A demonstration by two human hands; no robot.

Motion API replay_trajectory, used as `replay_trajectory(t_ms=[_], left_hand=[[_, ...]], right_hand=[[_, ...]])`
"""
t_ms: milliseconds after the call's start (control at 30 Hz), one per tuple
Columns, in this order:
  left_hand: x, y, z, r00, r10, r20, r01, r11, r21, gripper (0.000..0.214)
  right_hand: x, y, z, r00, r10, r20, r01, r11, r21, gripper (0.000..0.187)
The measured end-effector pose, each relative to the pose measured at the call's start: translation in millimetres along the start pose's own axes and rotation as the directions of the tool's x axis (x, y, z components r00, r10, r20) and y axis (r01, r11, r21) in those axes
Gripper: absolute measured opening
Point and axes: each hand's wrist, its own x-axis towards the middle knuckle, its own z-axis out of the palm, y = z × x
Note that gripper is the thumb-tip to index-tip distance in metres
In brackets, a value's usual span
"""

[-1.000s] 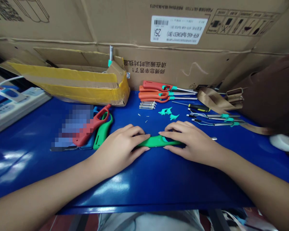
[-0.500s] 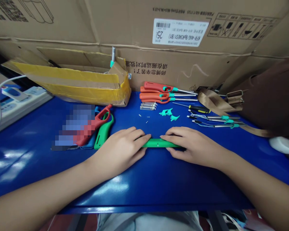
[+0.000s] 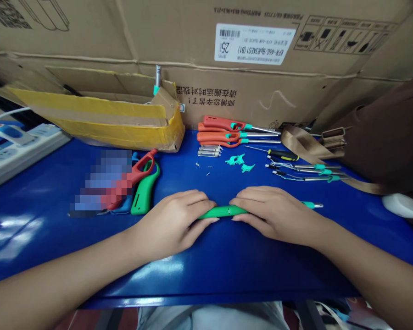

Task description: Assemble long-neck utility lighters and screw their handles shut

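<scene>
Both my hands grip a green long-nosed lighter (image 3: 223,211) low over the blue table, holding it sideways. My left hand (image 3: 179,220) is closed around its left end, thumb and fingers pinching the body. Around the right part closes my right hand (image 3: 275,213), its fingers hiding most of that side. Past the right hand shows the lighter's teal collar and short metal tip (image 3: 313,205). Left of my left hand lie a green handle shell (image 3: 143,195) and a red handle shell (image 3: 129,181).
Behind are orange-red lighters (image 3: 223,137), clear fuel tanks (image 3: 209,151), teal triggers (image 3: 236,159), a screwdriver (image 3: 284,155) and metal nozzles with wires (image 3: 316,172). A taped cardboard box (image 3: 124,121) and power strip (image 3: 27,146) stand left; a white mouse (image 3: 402,206) sits right.
The green lighter has come slightly lower and tilted, its right side now higher. Its teal collar and metal tip now show beyond my right hand. Both hands keep hold; the view shifted slightly.
</scene>
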Motion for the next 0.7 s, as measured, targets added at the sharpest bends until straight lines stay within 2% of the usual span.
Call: replay_trajectory(t_ms=[200, 367, 533, 633, 700], left_hand=[[2.4, -5.7, -4.8, 0.999, 0.000, -0.036, 0.002, 0.999, 0.038, 0.025], [4.3, -7.4, -9.3, 0.995, 0.027, -0.091, -0.019, 0.995, 0.096, 0.024], [2.3, -3.3, -11.7, 0.990, 0.045, -0.135, -0.029, 0.992, 0.120, 0.024], [3.3, 1.1, -12.8, 0.984, -0.026, -0.179, 0.028, 1.000, 0.007, 0.022], [5.4, 4.4, -12.5, 0.967, -0.161, -0.198, 0.125, 0.975, -0.184, 0.022]], right_hand=[[-4.0, 4.0, -12.2, 0.990, 0.125, 0.071, -0.126, 0.992, 0.003, 0.030], [-8.4, 8.3, -22.4, 0.983, 0.149, 0.108, -0.144, 0.988, -0.056, 0.029], [-9.0, 9.4, -21.9, 0.989, 0.140, 0.040, -0.134, 0.983, -0.127, 0.030], [-9.2, 12.0, -23.5, 0.989, 0.148, -0.012, -0.148, 0.980, -0.135, 0.027], [-9.0, 13.6, -24.4, 0.989, 0.132, -0.073, -0.142, 0.976, -0.167, 0.030]])
